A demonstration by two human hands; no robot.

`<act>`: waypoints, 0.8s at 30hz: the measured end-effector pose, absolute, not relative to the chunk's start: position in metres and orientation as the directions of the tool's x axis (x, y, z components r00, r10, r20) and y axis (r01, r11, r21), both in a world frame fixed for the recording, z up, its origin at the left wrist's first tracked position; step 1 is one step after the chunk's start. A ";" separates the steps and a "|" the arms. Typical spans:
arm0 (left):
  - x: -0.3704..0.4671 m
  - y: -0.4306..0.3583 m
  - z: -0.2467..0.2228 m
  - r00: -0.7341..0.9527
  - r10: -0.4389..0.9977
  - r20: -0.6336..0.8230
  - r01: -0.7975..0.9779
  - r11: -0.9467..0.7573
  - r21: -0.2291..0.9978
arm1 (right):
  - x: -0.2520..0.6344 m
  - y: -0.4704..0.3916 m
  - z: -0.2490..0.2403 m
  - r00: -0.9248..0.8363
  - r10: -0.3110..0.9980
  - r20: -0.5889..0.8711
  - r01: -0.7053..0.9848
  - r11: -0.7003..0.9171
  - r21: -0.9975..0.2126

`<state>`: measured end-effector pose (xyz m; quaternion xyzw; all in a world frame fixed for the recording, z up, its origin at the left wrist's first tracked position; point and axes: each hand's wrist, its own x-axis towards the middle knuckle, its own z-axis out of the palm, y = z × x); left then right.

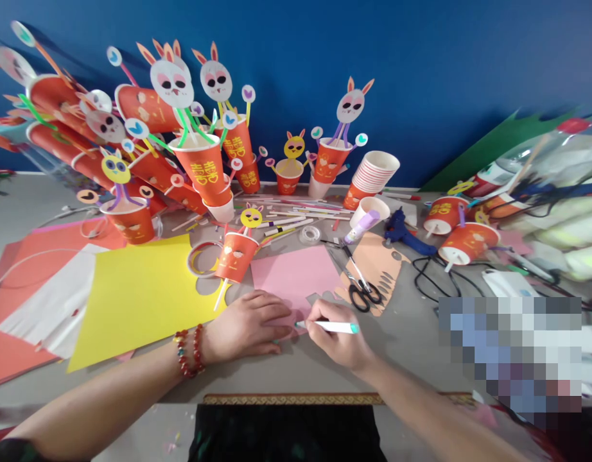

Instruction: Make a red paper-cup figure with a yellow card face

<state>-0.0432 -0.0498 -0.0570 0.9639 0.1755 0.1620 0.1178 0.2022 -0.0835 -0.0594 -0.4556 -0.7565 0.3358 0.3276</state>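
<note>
My left hand (pixel 250 327) lies flat with its fingers out, over the lower left part of a sheet of pink paper (pixel 296 273). A beaded bracelet (pixel 189 351) circles that wrist. Pinched in my right hand (pixel 337 340) is a white marker (pixel 335 326) with a teal end. Its tip reaches the lower edge of the pink sheet, close to my left fingertips. Any mark under the tip is too small to make out. Just beyond my left hand stands a red paper cup (pixel 235 258) with a yellow bunny face and a straw.
Yellow paper (pixel 146 289) spreads to the left. Black-handled scissors (pixel 366 295) rest on cut orange paper (pixel 385 282). A blue glue gun (pixel 406 234) with its cord lies to the right. Finished bunny cups (pixel 202 170) and stacked cups (pixel 370 176) line the back, by the blue wall.
</note>
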 end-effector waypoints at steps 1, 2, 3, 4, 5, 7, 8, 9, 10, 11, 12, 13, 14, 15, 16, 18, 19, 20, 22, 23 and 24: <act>-0.043 -0.050 -0.057 0.886 0.376 0.270 0.300 -0.911 0.283 | 0.202 -0.083 -0.059 -0.370 0.909 0.191 0.470 0.360 -0.806; -0.043 -0.050 -0.057 0.887 0.375 0.270 0.299 -0.911 0.283 | 0.202 -0.083 -0.059 -0.368 0.909 0.194 0.468 0.362 -0.806; -0.044 -0.050 -0.058 0.887 0.375 0.270 0.299 -0.911 0.284 | 0.202 -0.083 -0.059 -0.369 0.908 0.198 0.464 0.365 -0.807; -0.044 -0.050 -0.058 0.886 0.375 0.272 0.299 -0.911 0.285 | 0.203 -0.083 -0.059 -0.370 0.907 0.201 0.460 0.367 -0.808; -0.044 -0.050 -0.058 0.885 0.377 0.272 0.299 -0.910 0.287 | 0.203 -0.083 -0.059 -0.371 0.906 0.203 0.457 0.369 -0.810; -0.044 -0.051 -0.059 0.884 0.380 0.271 0.302 -0.908 0.289 | 0.203 -0.083 -0.059 -0.374 0.906 0.200 0.455 0.367 -0.812; -0.044 -0.051 -0.060 0.884 0.382 0.270 0.304 -0.908 0.289 | 0.203 -0.083 -0.059 -0.376 0.906 0.196 0.455 0.364 -0.813; -0.044 -0.051 -0.060 0.884 0.382 0.268 0.305 -0.908 0.287 | 0.203 -0.083 -0.059 -0.376 0.906 0.192 0.455 0.361 -0.814; -0.044 -0.050 -0.059 0.885 0.381 0.265 0.306 -0.908 0.286 | 0.203 -0.083 -0.060 -0.374 0.907 0.190 0.454 0.359 -0.816; -0.043 -0.050 -0.059 0.887 0.381 0.262 0.306 -0.909 0.285 | 0.203 -0.083 -0.060 -0.371 0.908 0.192 0.453 0.358 -0.817; -0.043 -0.050 -0.059 0.888 0.379 0.260 0.305 -0.909 0.284 | 0.203 -0.083 -0.060 -0.368 0.909 0.195 0.451 0.358 -0.817; -0.043 -0.050 -0.058 0.889 0.377 0.258 0.303 -0.909 0.285 | 0.203 -0.083 -0.061 -0.364 0.910 0.200 0.449 0.360 -0.818; -0.043 -0.050 -0.058 0.890 0.375 0.259 0.301 -0.910 0.286 | 0.203 -0.083 -0.061 -0.363 0.910 0.202 0.449 0.360 -0.818; -0.043 -0.050 -0.057 0.890 0.374 0.260 0.299 -0.910 0.287 | 0.203 -0.084 -0.061 -0.362 0.910 0.202 0.451 0.361 -0.816; -0.043 -0.050 -0.057 0.889 0.374 0.263 0.298 -0.910 0.286 | 0.203 -0.084 -0.061 -0.363 0.910 0.202 0.455 0.362 -0.814; -0.043 -0.050 -0.058 0.888 0.375 0.266 0.299 -0.910 0.286 | 0.203 -0.083 -0.061 -0.366 0.909 0.201 0.461 0.365 -0.809; -0.043 -0.050 -0.058 0.888 0.375 0.266 0.299 -0.911 0.286 | 0.203 -0.083 -0.060 -0.368 0.907 0.203 0.461 0.368 -0.808; -0.043 -0.050 -0.058 0.888 0.375 0.267 0.299 -0.910 0.286 | 0.203 -0.083 -0.060 -0.369 0.906 0.205 0.460 0.370 -0.807; -0.044 -0.050 -0.058 0.888 0.374 0.269 0.296 -0.911 0.288 | 0.203 -0.083 -0.059 -0.367 0.906 0.209 0.458 0.372 -0.808; -0.044 -0.050 -0.058 0.887 0.375 0.270 0.297 -0.910 0.289 | 0.203 -0.083 -0.059 -0.365 0.907 0.209 0.458 0.370 -0.808; -0.044 -0.050 -0.058 0.886 0.377 0.270 0.299 -0.909 0.289 | 0.203 -0.083 -0.059 -0.364 0.908 0.206 0.459 0.367 -0.809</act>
